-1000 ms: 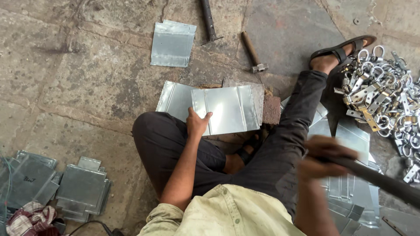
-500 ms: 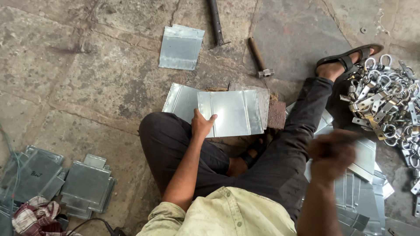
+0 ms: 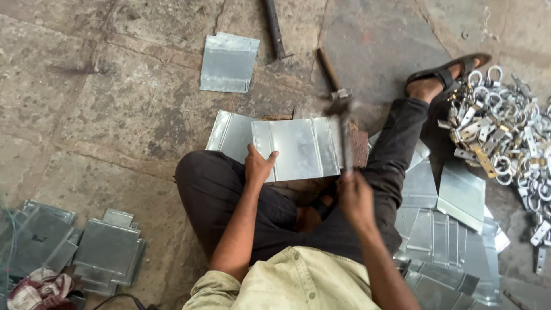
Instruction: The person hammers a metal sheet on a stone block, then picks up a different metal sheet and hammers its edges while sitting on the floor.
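On the stone floor, in front of the crossed legs of the seated person, lies a flat grey sheet of galvanised metal with folded ridges, on top of another similar sheet. The left hand presses on the near edge of the upper sheet, with its fingers spread flat on the metal. The right hand is closed around the handle of a hammer; the hammer head is blurred just over the right edge of the sheet. A second hammer with wooden handle lies on the floor beyond. One more single sheet lies farther away. At the right edge of the floor there is a heap of small metal rings and clips, and at the left edge some stacked folded metal pieces.
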